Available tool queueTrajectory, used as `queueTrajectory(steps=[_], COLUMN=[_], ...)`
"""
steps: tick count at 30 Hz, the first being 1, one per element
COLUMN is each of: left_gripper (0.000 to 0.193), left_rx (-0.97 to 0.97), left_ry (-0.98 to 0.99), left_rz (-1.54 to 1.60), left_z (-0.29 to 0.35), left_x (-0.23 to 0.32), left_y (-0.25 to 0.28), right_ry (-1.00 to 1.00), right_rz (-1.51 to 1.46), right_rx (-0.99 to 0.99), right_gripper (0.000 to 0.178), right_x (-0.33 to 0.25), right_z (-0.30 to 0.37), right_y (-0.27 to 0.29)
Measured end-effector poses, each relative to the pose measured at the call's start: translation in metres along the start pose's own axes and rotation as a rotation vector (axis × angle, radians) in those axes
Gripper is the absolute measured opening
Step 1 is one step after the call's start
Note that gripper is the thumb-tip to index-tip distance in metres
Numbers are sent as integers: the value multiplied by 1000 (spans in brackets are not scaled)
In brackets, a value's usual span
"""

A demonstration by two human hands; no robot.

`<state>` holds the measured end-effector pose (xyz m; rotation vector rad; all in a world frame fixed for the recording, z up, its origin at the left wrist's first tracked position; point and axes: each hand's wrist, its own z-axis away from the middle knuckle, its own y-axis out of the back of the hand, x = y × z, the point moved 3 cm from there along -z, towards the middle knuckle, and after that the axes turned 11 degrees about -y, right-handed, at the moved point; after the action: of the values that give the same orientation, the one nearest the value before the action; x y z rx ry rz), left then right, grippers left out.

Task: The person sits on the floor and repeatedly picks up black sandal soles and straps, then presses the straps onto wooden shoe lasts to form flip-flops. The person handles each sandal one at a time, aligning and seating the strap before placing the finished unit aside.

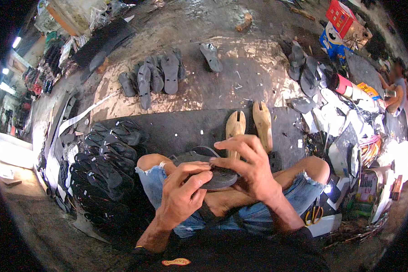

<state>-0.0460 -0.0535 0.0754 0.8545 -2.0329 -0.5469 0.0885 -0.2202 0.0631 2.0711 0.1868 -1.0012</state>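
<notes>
1. Left hand [182, 196] grips the dark sandal [211, 172], fingers curled shut on its near edge.
2. Right hand [248, 168] clamps the sandal's far side, fingers bent over its strap.
3. Wooden lasts [250, 125] lie beyond the fingertips.

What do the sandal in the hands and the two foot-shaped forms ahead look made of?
Sandal: dark, matte, thin sole, likely rubber or foam; held by left hand and right hand. Foot-shaped forms: pale tan with a smooth surface, probably bare wood.
</notes>
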Motion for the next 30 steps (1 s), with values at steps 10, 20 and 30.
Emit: queueTrajectory(steps=[10,20,30], left_gripper=[49,44,71], left_rx=[481,943,776], left_ry=[715,648,629], left_rz=[93,1091,1040], left_z=[15,7,1], left_x=[-124,-194,-143], left_y=[21,47,1], right_ry=[-1022,-593,-385], right_rz=[40,-612,-523], right_rx=[154,66,-79], right_gripper=[102,82,81], right_x=[168,63,-3], right_z=[51,47,77], right_y=[-124,-10,-41])
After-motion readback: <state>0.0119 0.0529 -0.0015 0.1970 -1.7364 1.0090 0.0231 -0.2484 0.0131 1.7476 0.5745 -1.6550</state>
